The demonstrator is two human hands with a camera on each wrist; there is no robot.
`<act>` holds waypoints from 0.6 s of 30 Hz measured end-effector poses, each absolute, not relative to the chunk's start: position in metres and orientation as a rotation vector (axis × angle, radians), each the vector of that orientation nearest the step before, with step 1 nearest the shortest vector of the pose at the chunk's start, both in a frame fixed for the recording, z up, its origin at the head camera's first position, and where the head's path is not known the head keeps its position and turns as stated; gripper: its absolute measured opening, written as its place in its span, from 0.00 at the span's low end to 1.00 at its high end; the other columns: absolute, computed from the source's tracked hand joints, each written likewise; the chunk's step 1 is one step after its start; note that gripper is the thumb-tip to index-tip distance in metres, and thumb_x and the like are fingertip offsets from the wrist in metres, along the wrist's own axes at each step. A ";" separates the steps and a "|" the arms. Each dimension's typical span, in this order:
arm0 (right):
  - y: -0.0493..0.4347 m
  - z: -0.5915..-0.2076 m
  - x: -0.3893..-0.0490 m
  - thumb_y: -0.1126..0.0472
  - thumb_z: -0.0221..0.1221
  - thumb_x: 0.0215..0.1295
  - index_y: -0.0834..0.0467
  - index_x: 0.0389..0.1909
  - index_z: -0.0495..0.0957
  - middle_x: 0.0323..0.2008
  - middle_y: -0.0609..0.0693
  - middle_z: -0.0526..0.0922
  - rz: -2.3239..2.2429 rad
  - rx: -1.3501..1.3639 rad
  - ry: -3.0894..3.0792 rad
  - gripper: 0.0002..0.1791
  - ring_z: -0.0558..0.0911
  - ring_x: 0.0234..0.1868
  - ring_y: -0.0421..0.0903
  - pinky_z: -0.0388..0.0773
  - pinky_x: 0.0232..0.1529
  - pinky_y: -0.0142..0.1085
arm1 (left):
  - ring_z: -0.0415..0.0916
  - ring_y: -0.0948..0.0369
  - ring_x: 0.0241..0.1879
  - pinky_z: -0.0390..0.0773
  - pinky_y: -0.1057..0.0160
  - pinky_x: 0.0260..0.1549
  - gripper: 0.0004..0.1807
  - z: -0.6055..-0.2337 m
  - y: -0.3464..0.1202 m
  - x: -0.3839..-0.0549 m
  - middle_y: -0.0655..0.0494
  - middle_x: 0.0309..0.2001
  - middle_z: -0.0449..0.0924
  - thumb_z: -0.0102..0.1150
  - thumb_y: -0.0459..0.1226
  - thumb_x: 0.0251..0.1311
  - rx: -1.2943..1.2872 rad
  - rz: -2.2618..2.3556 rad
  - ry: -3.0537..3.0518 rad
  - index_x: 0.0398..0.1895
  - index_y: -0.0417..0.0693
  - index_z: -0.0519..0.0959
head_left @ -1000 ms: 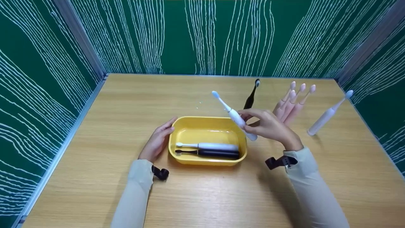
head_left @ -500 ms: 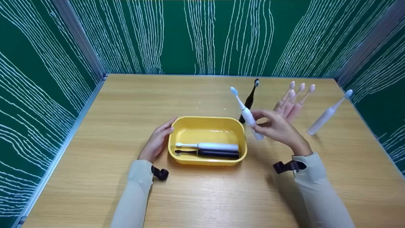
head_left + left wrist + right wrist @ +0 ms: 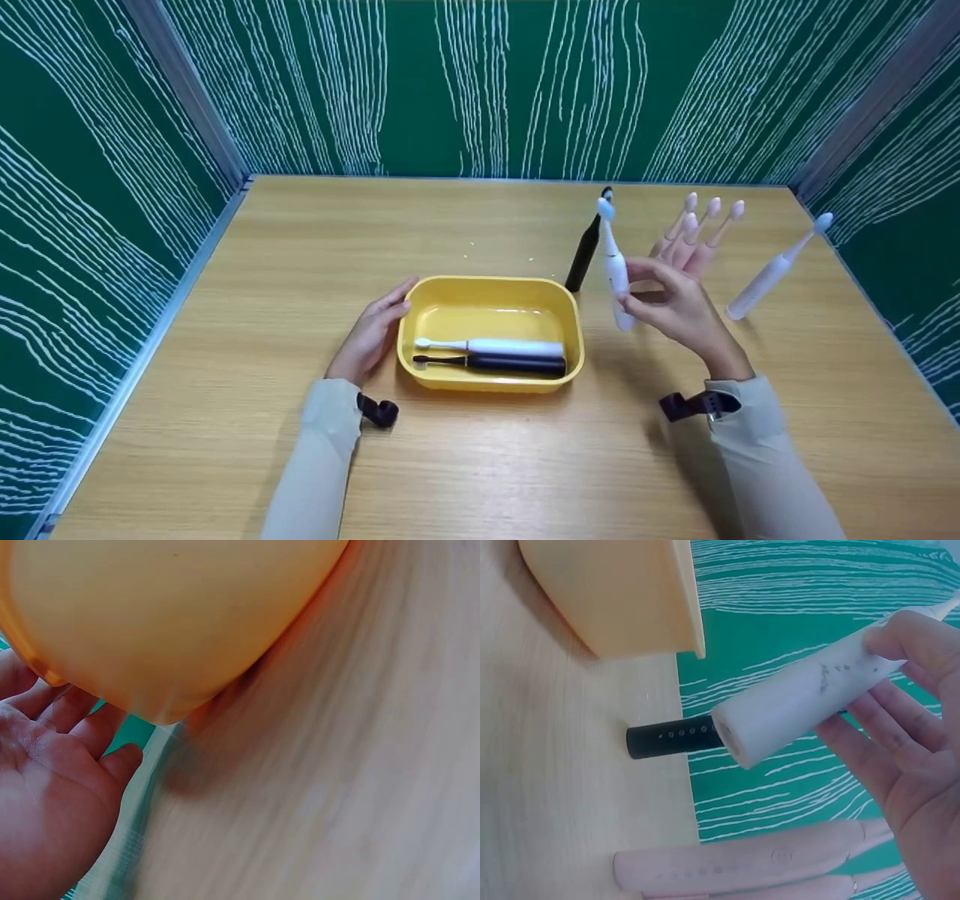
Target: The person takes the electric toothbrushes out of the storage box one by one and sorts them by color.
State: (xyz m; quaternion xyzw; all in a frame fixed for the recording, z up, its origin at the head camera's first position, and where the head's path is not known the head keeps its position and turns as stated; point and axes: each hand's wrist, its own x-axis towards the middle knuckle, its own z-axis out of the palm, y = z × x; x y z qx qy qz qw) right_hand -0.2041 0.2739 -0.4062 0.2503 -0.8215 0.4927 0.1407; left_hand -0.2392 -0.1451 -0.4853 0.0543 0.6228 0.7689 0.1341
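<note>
My right hand [image 3: 679,311] pinches a white electric toothbrush [image 3: 616,274] by its handle, thumb on one side and fingers on the other. The brush is nearly upright, head up; in the right wrist view the base of its handle [image 3: 780,709] faces the camera. My left hand [image 3: 373,330] rests against the left end of a yellow basin [image 3: 491,280], its fingers along the outer wall, as the left wrist view also shows. Inside the basin lie a white electric toothbrush [image 3: 517,347] and a black one [image 3: 517,364], side by side along the near wall.
A black electric toothbrush [image 3: 583,259] stands behind the basin's far right corner, close to the held brush. Several pink electric toothbrushes [image 3: 701,259] stand together behind my right hand. Another pale one [image 3: 761,287] stands farther right. Green, white-streaked walls [image 3: 420,90] enclose the wooden table [image 3: 337,232].
My right hand has moved right, away from the basin, and the toothbrush in it has turned from tilted left to nearly upright. The left hand and the basin have stayed put.
</note>
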 end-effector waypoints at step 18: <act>0.303 -0.422 -0.197 0.83 0.60 0.51 0.74 0.53 0.73 0.45 0.39 0.81 1.503 0.560 -2.204 0.25 0.82 0.41 0.35 0.82 0.41 0.24 | 0.42 0.58 0.76 0.43 0.60 0.75 0.28 -0.483 -0.145 -0.239 0.51 0.76 0.51 0.41 0.32 0.70 0.140 2.218 1.763 0.73 0.41 0.57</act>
